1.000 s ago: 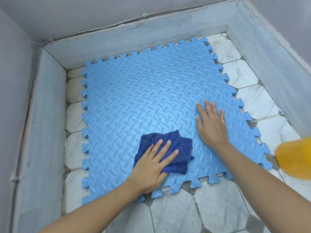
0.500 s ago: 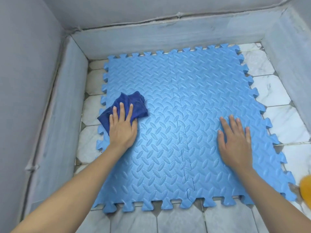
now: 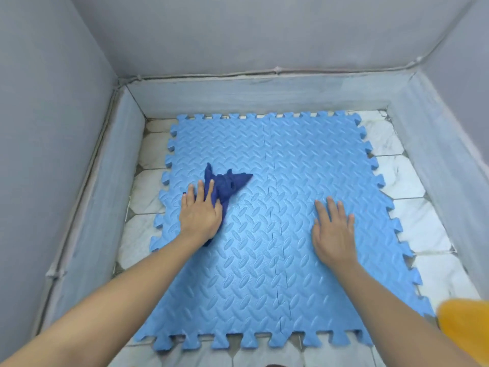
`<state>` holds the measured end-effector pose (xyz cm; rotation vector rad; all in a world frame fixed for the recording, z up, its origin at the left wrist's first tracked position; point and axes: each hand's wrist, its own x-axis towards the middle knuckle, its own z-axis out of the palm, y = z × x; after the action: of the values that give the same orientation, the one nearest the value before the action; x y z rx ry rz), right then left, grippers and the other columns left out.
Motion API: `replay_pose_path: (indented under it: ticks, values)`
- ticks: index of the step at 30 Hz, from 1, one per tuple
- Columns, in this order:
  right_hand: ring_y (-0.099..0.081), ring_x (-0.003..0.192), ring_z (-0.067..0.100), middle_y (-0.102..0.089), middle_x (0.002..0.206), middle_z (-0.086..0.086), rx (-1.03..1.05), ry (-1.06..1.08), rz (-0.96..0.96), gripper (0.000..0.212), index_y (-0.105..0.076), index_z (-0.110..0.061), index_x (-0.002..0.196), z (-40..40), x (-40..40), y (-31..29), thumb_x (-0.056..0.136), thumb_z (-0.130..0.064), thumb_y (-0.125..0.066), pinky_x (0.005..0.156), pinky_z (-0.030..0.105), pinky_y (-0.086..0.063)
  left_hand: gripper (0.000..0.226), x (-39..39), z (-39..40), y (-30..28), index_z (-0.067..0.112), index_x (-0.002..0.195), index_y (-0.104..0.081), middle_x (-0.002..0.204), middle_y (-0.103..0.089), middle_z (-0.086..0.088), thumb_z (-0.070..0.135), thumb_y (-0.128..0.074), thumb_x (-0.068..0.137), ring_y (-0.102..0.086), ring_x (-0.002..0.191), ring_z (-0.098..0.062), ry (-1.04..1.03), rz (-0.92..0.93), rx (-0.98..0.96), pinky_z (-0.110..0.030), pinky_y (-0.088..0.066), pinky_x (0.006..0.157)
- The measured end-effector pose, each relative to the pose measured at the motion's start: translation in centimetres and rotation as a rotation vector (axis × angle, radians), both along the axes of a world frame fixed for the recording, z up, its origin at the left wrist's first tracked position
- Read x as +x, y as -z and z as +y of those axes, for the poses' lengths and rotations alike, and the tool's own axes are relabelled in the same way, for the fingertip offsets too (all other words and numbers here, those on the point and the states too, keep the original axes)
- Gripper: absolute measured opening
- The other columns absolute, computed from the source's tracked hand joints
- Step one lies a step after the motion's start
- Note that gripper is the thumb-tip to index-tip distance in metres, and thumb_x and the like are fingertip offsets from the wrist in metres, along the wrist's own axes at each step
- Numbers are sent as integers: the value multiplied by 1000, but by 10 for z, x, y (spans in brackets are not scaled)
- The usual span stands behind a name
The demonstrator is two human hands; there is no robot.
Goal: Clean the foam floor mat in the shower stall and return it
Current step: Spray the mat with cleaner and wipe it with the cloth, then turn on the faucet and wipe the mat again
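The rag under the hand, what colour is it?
Dark blue. The rag shows best in the head view.

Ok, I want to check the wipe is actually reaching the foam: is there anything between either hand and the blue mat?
Under the left hand lies a crumpled dark blue cloth, pressed onto the light blue interlocking foam mat. The right hand lies flat on the mat with nothing visible in between.

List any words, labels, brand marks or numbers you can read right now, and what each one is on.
None: no readable text shows in this view.
The blue foam mat carries only a raised oval pattern, no lettering.
The dark blue cloth under the left hand shows no tag.
The yellow thing at the lower right edge is blurred and cut off; no print can be made out.
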<state>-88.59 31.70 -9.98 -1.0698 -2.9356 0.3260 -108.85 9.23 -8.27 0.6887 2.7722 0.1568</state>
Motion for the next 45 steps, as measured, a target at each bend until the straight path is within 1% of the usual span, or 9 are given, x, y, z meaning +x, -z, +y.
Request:
replay_pose_path:
  ticks: [5, 13, 19, 22, 27, 31, 37, 39, 45]
  values:
    - [-21, 148, 26, -33, 156, 3, -10, 51, 51, 57, -45, -23, 143, 6, -3, 8, 96, -46, -23, 119, 53, -13, 78, 32, -5, 4, 8, 148, 11, 158, 15, -5, 59, -10, 92, 12, 147, -21, 91, 6, 70, -36, 5, 120]
    - [-21, 148, 24, -34, 156, 2, -2, 48, 46, 54, -45, -24, 142, 10, -2, 9, 95, -45, -27, 119, 51, -11, 78, 30, -10, -1, 22, 152, -23, 159, -21, -4, 71, -21, 91, -20, 145, -30, 643, 100, -87, -52, -13, 111]
    - [-50, 126, 23, -55, 134, -2, -63, 86, -89, 35, -60, -26, 123, 28, -20, -19, 90, -35, -55, 105, 43, -38, 72, 5, -14, -15, 42, 148, 11, 156, 23, 13, 73, 13, 83, 21, 145, -17, 249, 21, 125, -41, 17, 115]
    - [-58, 113, 20, -63, 122, -1, -188, 22, -240, 21, -62, -29, 107, 51, -69, -92, 91, -34, -48, 90, 31, -48, 70, -20, -11, -42, 37, 152, -10, 160, -2, 6, 70, -1, 92, -2, 148, -27, 206, 14, 74, -39, 12, 114]
    - [-59, 112, 27, -68, 119, 5, 83, -80, 403, 28, -66, -16, 117, 67, -173, -278, 94, -24, -53, 90, 36, -46, 75, -66, 10, -114, 32, 151, 6, 152, 24, 3, 69, 3, 85, 22, 142, -23, 167, 84, 90, -37, 17, 113]
    - [-52, 114, 30, -63, 119, 9, 384, -214, 963, 30, -63, -7, 116, 62, -223, -422, 90, -18, -53, 91, 35, -41, 60, -85, 26, -150, 24, 154, -1, 160, 16, -2, 38, -28, 102, 7, 149, -25, 162, 85, 104, -43, -1, 119]
    - [-19, 147, 30, -33, 154, 14, 450, -254, 390, 54, -39, -4, 142, 108, -294, -505, 97, -35, -45, 119, 45, -16, 59, -107, 76, -224, 23, 153, -10, 162, 1, -4, 32, -34, 101, -3, 149, -22, 251, 224, 217, -42, -11, 120]
    - [-33, 139, 33, -44, 145, 19, 372, -233, 230, 52, -48, -3, 131, 120, -306, -501, 99, -44, -36, 120, 48, -13, 59, -117, 93, -253, 22, 153, -11, 162, -1, -5, 32, -36, 100, -6, 149, -23, 305, 297, 242, -43, -13, 119]
    - [-49, 119, 35, -57, 122, 18, 526, -201, 407, 56, -53, -6, 119, 123, -313, -463, 98, -55, -36, 113, 47, -19, 60, -156, 119, -320, 21, 153, -12, 161, -5, -7, 33, -37, 100, -10, 148, -25, 356, 479, 243, -44, -16, 119]
